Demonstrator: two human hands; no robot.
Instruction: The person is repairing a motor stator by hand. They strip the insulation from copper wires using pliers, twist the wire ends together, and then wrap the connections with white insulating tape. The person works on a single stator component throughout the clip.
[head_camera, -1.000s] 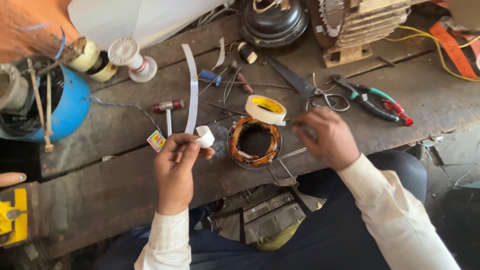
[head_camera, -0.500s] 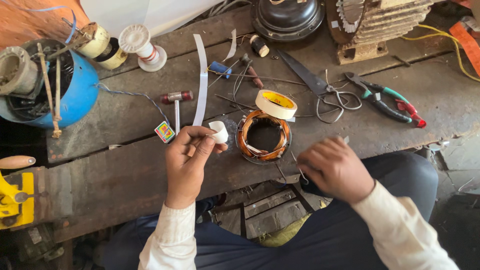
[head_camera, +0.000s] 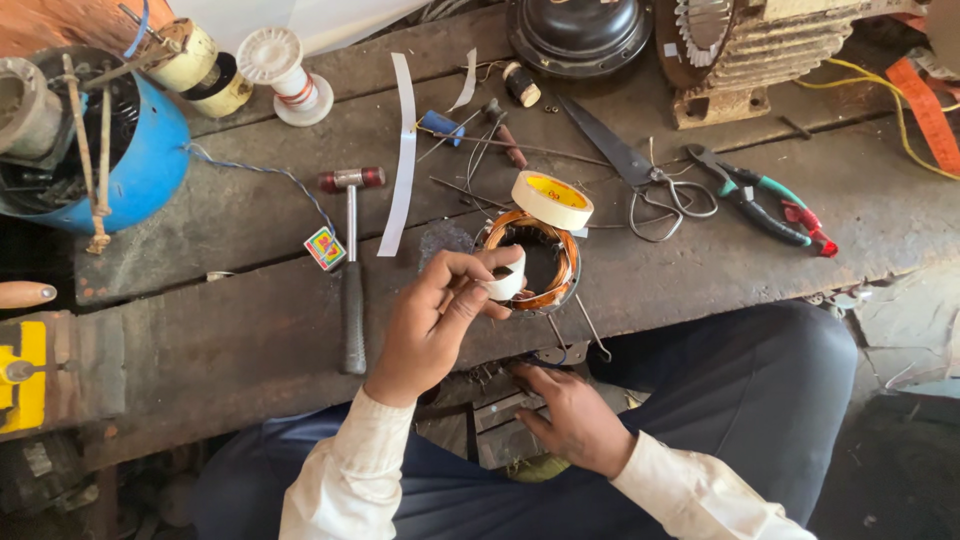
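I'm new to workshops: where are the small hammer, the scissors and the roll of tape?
Small metal hammer (head_camera: 351, 270), head view, handle.
Grey metal scissors (head_camera: 640, 175), head view, pivot.
Cream tape roll (head_camera: 551, 199), head view, side.

The left hand (head_camera: 435, 320) hides part of the white tape roll (head_camera: 508, 283); the blue drum (head_camera: 95, 150) is cut off at the frame's edge.

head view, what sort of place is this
Probably an electric-motor repair workshop: a copper-wound stator ring lies on a worn wooden workbench, with a small red-capped metal hammer, black-handled scissors and a large finned motor housing.
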